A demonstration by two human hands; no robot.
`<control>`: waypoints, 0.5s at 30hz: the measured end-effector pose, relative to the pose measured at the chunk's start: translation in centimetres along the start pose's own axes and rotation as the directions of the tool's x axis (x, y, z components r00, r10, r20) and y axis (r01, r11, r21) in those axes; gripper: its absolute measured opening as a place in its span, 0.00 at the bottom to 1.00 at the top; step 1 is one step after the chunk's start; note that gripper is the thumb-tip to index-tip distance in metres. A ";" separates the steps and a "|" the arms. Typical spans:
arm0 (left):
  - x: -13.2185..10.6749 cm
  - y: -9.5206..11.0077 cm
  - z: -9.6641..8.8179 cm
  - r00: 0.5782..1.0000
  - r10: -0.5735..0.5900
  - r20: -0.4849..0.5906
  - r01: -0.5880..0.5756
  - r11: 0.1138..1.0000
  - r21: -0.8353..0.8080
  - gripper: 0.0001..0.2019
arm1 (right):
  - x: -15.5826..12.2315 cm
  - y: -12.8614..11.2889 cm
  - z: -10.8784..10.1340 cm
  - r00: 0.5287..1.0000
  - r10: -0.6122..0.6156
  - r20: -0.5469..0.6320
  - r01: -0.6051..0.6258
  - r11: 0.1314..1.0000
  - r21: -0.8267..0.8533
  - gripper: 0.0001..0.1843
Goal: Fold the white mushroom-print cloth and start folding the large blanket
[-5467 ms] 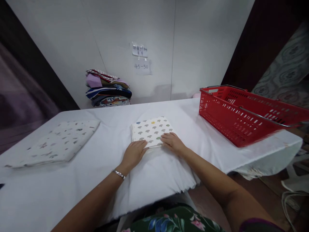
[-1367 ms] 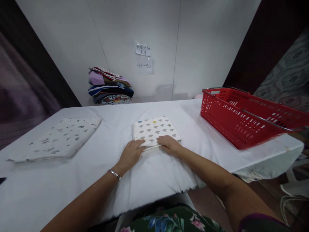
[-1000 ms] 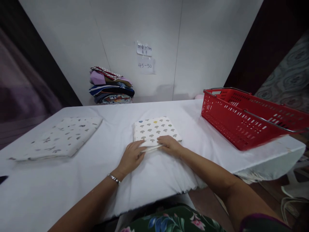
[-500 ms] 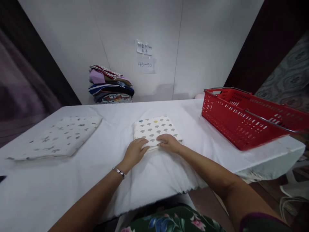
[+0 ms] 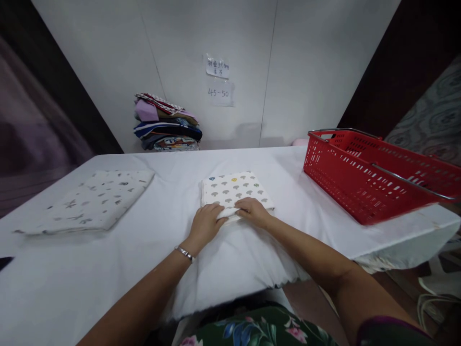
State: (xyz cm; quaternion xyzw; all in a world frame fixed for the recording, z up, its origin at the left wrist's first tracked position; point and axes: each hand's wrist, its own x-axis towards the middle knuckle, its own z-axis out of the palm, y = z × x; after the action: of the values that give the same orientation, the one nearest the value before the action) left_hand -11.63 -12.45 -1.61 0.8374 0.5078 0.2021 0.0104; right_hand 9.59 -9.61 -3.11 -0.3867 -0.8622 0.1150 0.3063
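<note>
A folded white cloth with a mushroom print (image 5: 234,186) lies on the table in front of me. Its near edge is pinched and slightly raised between my two hands. My left hand (image 5: 208,222), with a silver band at the wrist, grips that edge at its left part. At the right part, my right hand (image 5: 253,210) has its fingers curled over the same edge, thumb underneath. Part of the near edge is hidden by my fingers. Farther left lies another folded white cloth with a scattered print (image 5: 104,199), apart from both hands.
A red plastic basket (image 5: 334,180) with metal handles stands on the right of the white-covered table (image 5: 173,187). Several folded fabrics (image 5: 167,125) are piled at the back left by the wall. Paper signs (image 5: 219,91) hang on the wall. A dark object (image 5: 5,262) shows at the left edge.
The near edge of the mushroom-print cloth is now lifted and gathered in my fingers, where before it lay flatter under them. The view has shifted slightly.
</note>
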 end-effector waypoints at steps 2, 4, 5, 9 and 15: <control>0.4 -0.2 -0.3 1.000 0.003 0.026 -0.003 1.000 0.018 0.10 | 0.0 -0.1 -0.1 1.000 -0.003 0.004 0.003 1.000 0.020 0.07; 0.9 -0.2 -0.7 0.999 -0.003 0.054 0.002 1.000 0.016 0.08 | 0.1 -0.3 -0.5 0.999 0.012 0.032 -0.013 0.999 0.037 0.08; 1.2 -0.2 -0.9 0.997 -0.015 0.073 0.014 1.000 0.016 0.07 | 0.2 -0.3 -0.8 0.998 0.023 0.056 -0.025 0.999 0.039 0.09; 2.3 0.2 -1.7 0.987 -0.059 0.152 0.050 0.997 0.065 0.07 | 1.4 -0.3 -1.7 0.978 0.045 0.203 -0.040 0.999 -0.033 0.18; 2.6 0.3 -2.0 0.987 0.001 0.159 -0.028 0.986 0.167 0.05 | 3.3 -0.4 -2.1 0.934 0.033 0.356 0.042 0.978 -0.203 0.18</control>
State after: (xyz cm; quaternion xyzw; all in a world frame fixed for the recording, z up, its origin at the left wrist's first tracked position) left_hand -11.05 -10.70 1.17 0.8524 0.5144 0.0912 -0.0217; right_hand 8.93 -7.52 0.23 -0.3872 -0.9116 0.0921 0.1029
